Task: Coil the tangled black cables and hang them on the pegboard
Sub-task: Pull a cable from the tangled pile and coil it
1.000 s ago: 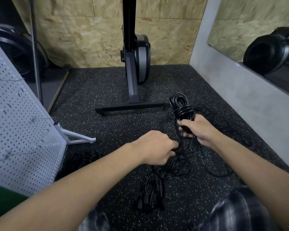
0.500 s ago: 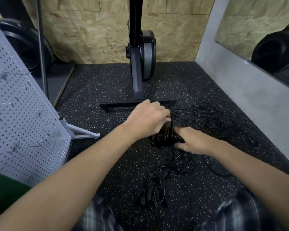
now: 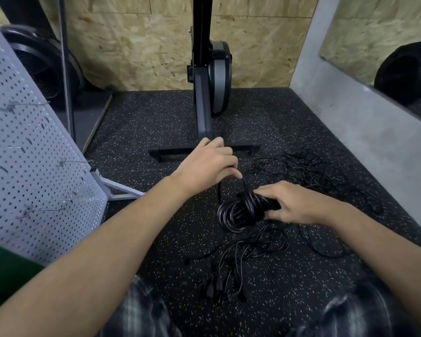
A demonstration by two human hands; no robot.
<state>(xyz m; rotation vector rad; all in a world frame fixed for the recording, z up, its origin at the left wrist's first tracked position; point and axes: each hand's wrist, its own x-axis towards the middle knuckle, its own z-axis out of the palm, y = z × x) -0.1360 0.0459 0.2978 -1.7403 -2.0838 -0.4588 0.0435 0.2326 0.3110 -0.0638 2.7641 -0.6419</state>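
Right hand [image 3: 297,205] grips cable coil [image 3: 238,213] — jutting left

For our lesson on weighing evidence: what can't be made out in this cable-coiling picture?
Head view:
Right hand: fingertips hidden under the coil.
Left hand: grip on the coil's tail covered by its curled fingers.
Plugs: too small and blurred to identify.
Pegboard: cut off by the left edge.

Gym, speckled rubber floor [image 3: 156,122], exercise machine [image 3: 206,93]
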